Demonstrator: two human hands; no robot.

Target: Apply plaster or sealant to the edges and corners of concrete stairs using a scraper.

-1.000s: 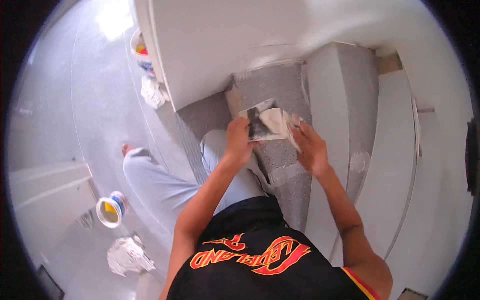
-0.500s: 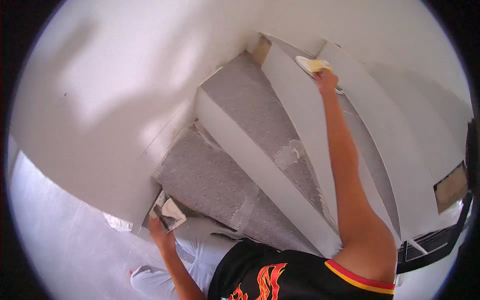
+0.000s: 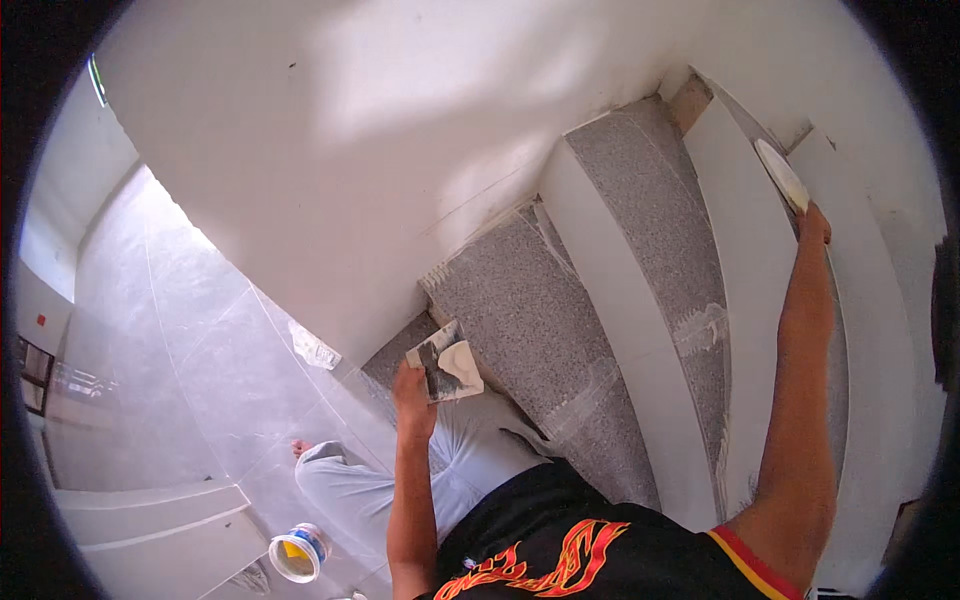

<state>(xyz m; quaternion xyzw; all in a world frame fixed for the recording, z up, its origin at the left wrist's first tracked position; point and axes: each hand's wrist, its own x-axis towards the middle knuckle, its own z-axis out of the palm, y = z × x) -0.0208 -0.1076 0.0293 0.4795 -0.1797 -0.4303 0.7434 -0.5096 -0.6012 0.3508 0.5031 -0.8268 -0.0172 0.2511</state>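
My left hand grips a flat, squarish spreading plate with grey smears on it. A thick lump of white paste sits on that plate, which is above my knee beside the lower steps. My right arm reaches far up to the right. At its end my right hand closes on a flat, pale, elongated spreading tool, seen nearly edge-on against a white riser. The exact shape of its grip is hidden by my fingers.
Winding stairs with speckled grey treads climb rightward along a white wall. Dried white smears mark some treads. Below, on the grey tiled floor, stands a white-and-blue bucket with something yellow inside.
The view has swung left, bringing the floor and bucket in. My left hand with the plate has come up from beside the wall. The tool in my right hand has tilted more edge-on.
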